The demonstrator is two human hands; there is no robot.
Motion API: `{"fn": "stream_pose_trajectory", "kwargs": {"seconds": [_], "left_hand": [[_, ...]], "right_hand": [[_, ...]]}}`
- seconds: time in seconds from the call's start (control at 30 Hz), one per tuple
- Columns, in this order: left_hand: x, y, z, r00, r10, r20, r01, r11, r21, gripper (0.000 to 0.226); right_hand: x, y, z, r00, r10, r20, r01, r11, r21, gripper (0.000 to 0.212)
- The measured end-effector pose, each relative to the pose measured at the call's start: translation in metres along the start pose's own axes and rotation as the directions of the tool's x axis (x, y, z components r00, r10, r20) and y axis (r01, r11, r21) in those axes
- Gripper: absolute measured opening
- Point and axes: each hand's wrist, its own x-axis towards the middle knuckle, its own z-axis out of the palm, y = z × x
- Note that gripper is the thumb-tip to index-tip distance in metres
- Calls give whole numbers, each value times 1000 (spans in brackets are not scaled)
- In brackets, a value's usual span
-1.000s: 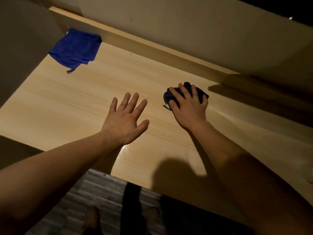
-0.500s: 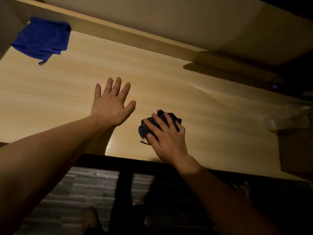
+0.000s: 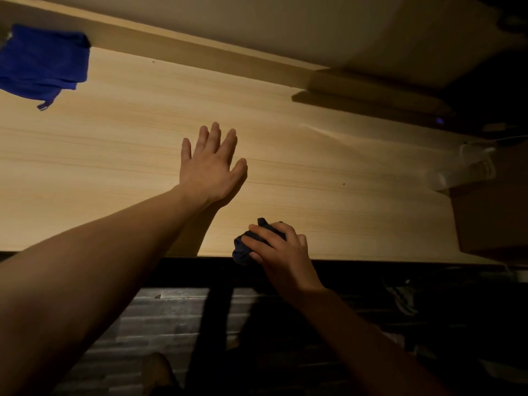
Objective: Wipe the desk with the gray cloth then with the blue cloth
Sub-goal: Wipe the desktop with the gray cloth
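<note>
The light wooden desk (image 3: 328,178) fills the middle of the view. My right hand (image 3: 281,254) presses a bunched dark gray cloth (image 3: 245,248) at the desk's front edge; part of the cloth hangs over that edge. My left hand (image 3: 213,165) lies flat on the desk with fingers spread, holding nothing, a little left of and beyond the right hand. The blue cloth (image 3: 43,62) lies crumpled in the far left corner, well away from both hands.
A raised wooden ledge (image 3: 200,57) runs along the back of the desk below the wall. A clear plastic bottle (image 3: 463,167) lies at the right end beside a brown box (image 3: 491,218). Dark floor and my feet show below the front edge.
My right hand has dragged the gray cloth from the back of the desk toward me, down to the front edge. The left hand stayed flat on the desk.
</note>
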Motion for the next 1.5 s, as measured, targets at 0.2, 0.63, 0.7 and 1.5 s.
{"fn": "stream_pose_trajectory", "kwargs": {"seconds": [0.2,0.63,0.7,1.5], "left_hand": [[-3,2,12,1000,-13,7,12,996,85,85],[-1,3,23,996,-53,-70,61,990,127,82],[0,3,24,995,-60,-74,70,988,140,82],[3,2,19,998,-56,-39,61,990,127,84]], "right_hand": [[32,37,-46,999,8,-33,-4,991,136,37],[281,185,-98,985,157,-74,-165,980,-108,37],[299,195,-91,977,213,17,-207,964,-165,43],[101,126,-43,986,149,67,-136,975,-173,50]]}}
